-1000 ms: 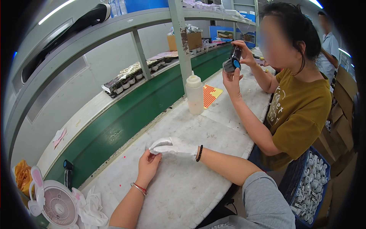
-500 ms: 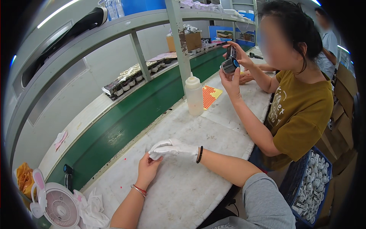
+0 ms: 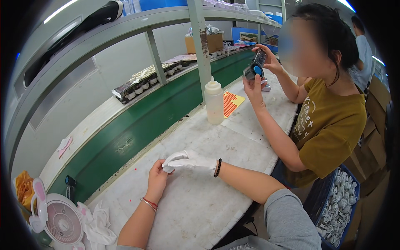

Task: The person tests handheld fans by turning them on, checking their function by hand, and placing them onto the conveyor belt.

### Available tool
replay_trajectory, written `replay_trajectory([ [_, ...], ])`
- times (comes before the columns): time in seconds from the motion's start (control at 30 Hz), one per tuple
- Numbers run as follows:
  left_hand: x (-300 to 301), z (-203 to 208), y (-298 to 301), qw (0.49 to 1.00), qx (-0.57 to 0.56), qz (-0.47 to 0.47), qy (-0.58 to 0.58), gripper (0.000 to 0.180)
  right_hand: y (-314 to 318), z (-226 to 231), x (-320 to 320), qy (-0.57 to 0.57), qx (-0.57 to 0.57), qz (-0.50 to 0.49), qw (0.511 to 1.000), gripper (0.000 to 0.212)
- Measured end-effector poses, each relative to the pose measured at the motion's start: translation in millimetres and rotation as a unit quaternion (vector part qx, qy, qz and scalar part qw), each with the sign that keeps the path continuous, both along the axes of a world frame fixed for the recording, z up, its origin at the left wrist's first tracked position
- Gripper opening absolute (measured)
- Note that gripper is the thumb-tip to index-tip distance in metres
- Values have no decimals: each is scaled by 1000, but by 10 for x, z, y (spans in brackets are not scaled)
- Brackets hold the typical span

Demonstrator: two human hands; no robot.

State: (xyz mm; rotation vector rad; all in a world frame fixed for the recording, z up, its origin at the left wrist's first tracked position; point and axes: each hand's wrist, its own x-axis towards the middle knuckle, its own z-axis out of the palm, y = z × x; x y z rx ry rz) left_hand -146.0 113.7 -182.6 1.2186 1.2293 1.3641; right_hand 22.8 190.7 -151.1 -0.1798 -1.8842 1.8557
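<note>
A pale bench point(image 3: 241, 146) crosses the view. A co-worker point(image 3: 331, 129) in olive is at its right side. A translucent squeeze bottle point(image 3: 214, 104) stands upright on it. The curved right hand point(image 3: 196, 163) wears a white glove point(image 3: 183, 162) above the bench; whether it grips anything cannot be told. The bare left hand point(image 3: 158, 175) pinches the glove at its finger end. A black beaded bracelet point(image 3: 218, 167) encircles the right wrist.

1. White glove point(image 3: 193, 161): thin, smooth cloth with a soft sheen.
2. Squeeze bottle point(image 3: 214, 106): translucent, smooth plastic.
3. Belt point(image 3: 137, 135): green, smooth and glossy, scuffed in one patch.
4. Tabletop point(image 3: 208, 204): pale, mostly matt, stained.
5. Shelf post point(image 3: 201, 62): painted metal, chipped rough.
6. Carton point(image 3: 214, 43): matt brown cardboard.
7. Fan point(image 3: 63, 225): smooth plastic.
8. Sleeve point(image 3: 289, 218): matt grey cloth.
</note>
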Motion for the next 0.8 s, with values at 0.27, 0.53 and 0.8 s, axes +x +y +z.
replay_trajectory([
  [0.27, -28, 33, 7, 999, -16, -10, -31, 16, -39, -9, -12, 1, -70, -3, 998, 25],
  [0.53, -38, 33, 14, 998, -24, -21, -58, 18, -72, 12, -15, -10, -23, -34, 999, 23],
  [0.8, -59, -14, 25, 998, -10, -31, -48, 18, -63, 11, -4, -36, -6, -37, 999, 21],
])
